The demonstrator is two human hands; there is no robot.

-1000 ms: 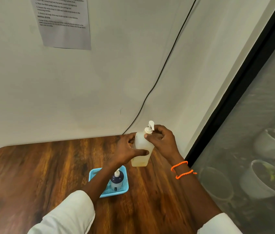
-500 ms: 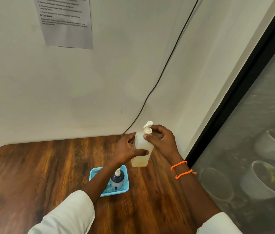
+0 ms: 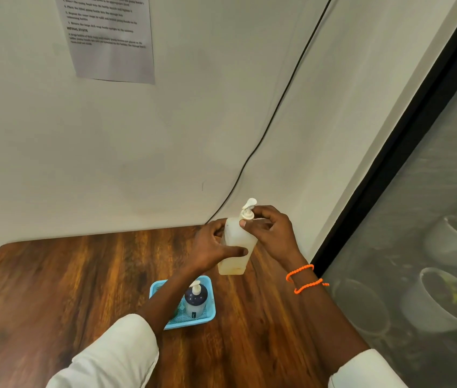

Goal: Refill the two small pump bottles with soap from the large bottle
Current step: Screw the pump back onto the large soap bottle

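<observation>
A large translucent bottle (image 3: pixel 235 259) with a little yellowish soap at its bottom stands upright near the table's far right corner. My left hand (image 3: pixel 210 246) wraps around its body. My right hand (image 3: pixel 270 232) pinches the collar of its white pump head (image 3: pixel 248 210). A small dark blue pump bottle (image 3: pixel 196 299) with a white pump stands in a light blue mesh basket (image 3: pixel 207 317) nearer to me. My left forearm crosses over the basket and hides its left half, so a second small bottle is not clearly visible.
The wooden table (image 3: pixel 53 289) meets a white wall at the back. A black cable (image 3: pixel 266 130) runs down the wall to the corner. A printed sheet (image 3: pixel 109 37) hangs on the wall. Behind the glass at the right stand plant pots (image 3: pixel 451 242).
The pump nozzle has turned between frames while my right hand stays at the collar. The bottle and my left hand have stayed in place.
</observation>
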